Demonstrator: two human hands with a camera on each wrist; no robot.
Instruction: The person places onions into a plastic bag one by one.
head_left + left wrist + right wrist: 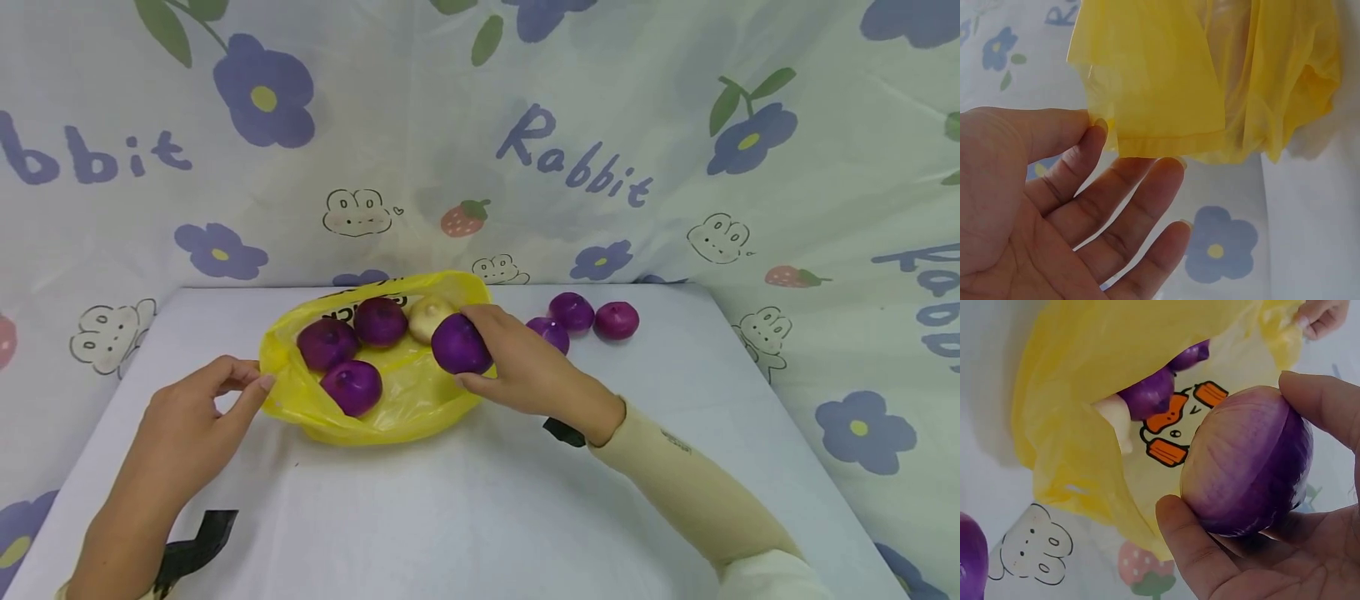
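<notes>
A yellow plastic bag (390, 429) lies on the table with its mouth spread. Thumb and index finger of my left hand (191, 429) pinch its left edge; the left wrist view shows the other fingers below the bag's rim (1169, 145). My right hand (528, 362) holds a purple onion (459, 343) over the right part of the bag's mouth. In the right wrist view this onion (1241, 462) has a paler side, gripped between thumb and fingers. Inside the bag sit three purple onions (352, 387) and a pale yellow onion (426, 318), partly covered by the held one.
Three more purple onions (572, 312) lie on the white table (450, 525) right of the bag, one partly behind my right hand. A curtain (420, 108) with flowers and rabbits hangs behind the table. Black straps (195, 546) show at both wrists.
</notes>
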